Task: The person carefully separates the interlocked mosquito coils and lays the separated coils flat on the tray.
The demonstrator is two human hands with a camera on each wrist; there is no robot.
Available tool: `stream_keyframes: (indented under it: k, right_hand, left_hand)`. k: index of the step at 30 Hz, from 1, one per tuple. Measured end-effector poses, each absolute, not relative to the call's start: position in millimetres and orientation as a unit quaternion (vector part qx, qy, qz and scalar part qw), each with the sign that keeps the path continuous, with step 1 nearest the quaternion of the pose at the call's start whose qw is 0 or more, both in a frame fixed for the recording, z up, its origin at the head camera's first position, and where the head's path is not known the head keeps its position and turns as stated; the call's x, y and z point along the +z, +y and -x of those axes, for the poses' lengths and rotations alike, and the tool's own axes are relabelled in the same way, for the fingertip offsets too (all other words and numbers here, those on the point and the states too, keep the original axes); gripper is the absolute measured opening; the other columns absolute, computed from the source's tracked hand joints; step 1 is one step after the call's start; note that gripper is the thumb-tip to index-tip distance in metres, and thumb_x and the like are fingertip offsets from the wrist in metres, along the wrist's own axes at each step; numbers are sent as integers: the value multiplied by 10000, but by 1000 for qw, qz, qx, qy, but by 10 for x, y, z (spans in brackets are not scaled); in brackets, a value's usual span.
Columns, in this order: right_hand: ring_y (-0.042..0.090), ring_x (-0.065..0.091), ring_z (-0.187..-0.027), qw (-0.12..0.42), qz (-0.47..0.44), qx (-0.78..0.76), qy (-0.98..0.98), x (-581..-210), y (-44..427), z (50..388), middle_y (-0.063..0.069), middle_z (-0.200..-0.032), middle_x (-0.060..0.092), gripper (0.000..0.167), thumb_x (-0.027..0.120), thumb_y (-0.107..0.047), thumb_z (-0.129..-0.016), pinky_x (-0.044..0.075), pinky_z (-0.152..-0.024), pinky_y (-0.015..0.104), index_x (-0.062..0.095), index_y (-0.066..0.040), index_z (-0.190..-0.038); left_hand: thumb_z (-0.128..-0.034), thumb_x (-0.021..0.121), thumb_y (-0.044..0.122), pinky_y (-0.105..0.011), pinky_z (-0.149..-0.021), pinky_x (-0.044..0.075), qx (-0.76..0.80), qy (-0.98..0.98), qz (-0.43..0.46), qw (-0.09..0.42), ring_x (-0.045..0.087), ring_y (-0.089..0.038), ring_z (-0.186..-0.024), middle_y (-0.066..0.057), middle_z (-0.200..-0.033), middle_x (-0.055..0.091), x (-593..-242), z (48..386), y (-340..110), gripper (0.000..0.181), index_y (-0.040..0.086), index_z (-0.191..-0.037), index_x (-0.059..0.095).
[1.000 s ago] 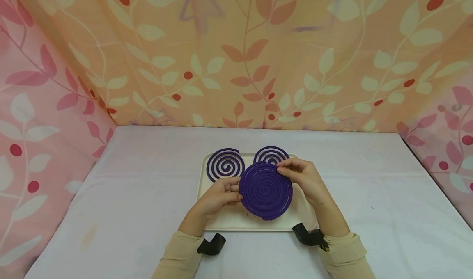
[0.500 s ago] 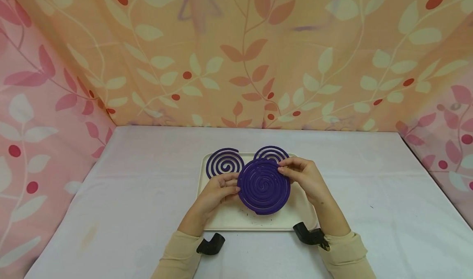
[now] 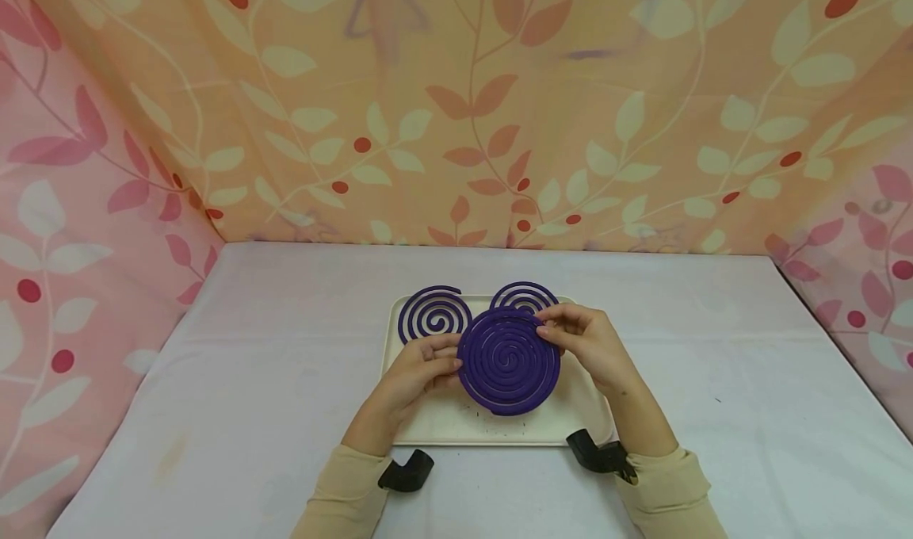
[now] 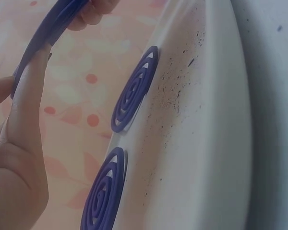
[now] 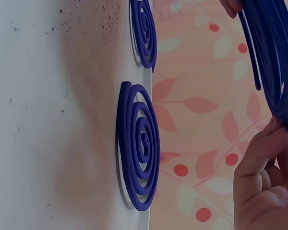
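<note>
A round disc of tightly wound purple mosquito coils (image 3: 509,362) is held up, tilted, above a cream tray (image 3: 456,433). My left hand (image 3: 412,376) pinches its left edge between thumb and fingers. At the upper right edge, my right hand (image 3: 590,346) pinches it too. Seen edge-on in the right wrist view, the disc (image 5: 273,52) has more than one layer, and a loose end hangs out from it. Two single mosquito coils lie at the tray's far side: the left coil (image 3: 432,314) shows mostly, while the right coil (image 3: 524,292) is partly hidden behind the disc.
Dark crumbs (image 4: 175,91) are scattered on the tray floor. Black elbow-shaped pieces, a left piece (image 3: 408,472) and a right piece (image 3: 594,452), sit by the sleeves. A white cloth (image 3: 250,396) covers the table, with patterned curtains (image 3: 456,111) behind and at the sides.
Over the last second the held disc has shifted slightly up and left, with my left hand rising along with it. During the last half second almost nothing has moved.
</note>
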State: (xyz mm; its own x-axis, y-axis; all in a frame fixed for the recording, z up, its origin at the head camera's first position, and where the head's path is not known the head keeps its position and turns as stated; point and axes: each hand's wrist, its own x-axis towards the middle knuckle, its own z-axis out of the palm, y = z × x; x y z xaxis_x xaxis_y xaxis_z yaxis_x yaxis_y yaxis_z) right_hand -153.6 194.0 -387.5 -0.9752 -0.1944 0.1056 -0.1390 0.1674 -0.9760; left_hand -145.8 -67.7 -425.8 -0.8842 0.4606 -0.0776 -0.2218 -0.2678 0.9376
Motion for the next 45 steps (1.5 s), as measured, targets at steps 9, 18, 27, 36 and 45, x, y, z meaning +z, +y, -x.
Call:
stream_keyframes:
  k: [9, 18, 27, 36, 45]
  right_hand:
    - [79, 512, -634, 24, 120, -676, 726, -3921, 1937, 1541, -17, -776, 574, 162, 631, 40, -862, 476, -549, 197, 609, 141, -986]
    - [70, 548, -661, 34, 90, -700, 708, -3955, 1932, 1550, -15, -816, 599, 124, 638, 4, -871, 495, -565, 186, 694, -92, -926]
    - [71, 537, -657, 44, 85, -706, 701, -3958, 1902, 1552, -11, -823, 585, 144, 634, 12, -868, 486, -563, 181, 686, -109, -928]
    - [73, 524, -674, 52, 82, -707, 701, -3941, 1852, 1543, 13, -859, 547, 160, 622, 30, -866, 474, -565, 182, 667, -115, -916]
    - [56, 526, -683, 43, 103, -706, 699, -3996, 1855, 1542, -30, -804, 565, 131, 661, -36, -857, 479, -567, 167, 684, -155, -907]
  left_hand:
    - [-911, 471, -67, -210, -698, 555, 821, 515, -101, 225, 654, -101, -827, 5, -947, 677, -4271, 1442, -671, 393, -228, -1260, 387]
    - [-911, 436, -81, -207, -688, 552, 841, 474, -119, 231, 642, -103, -824, -14, -1001, 659, -4261, 1418, -644, 360, -150, -1263, 416]
    - [-926, 403, -91, -232, -671, 564, 852, 453, -125, 229, 658, -119, -804, -30, -967, 674, -4262, 1412, -647, 314, -79, -1238, 438]
    - [-916, 433, -83, -209, -627, 557, 853, 459, -120, 215, 650, -102, -764, -25, -936, 673, -4276, 1411, -651, 264, -1, -1158, 501]
    - [-899, 446, -97, -205, -610, 556, 850, 455, -122, 237, 654, -91, -708, -19, -846, 682, -4261, 1400, -645, 269, 1, -1147, 480]
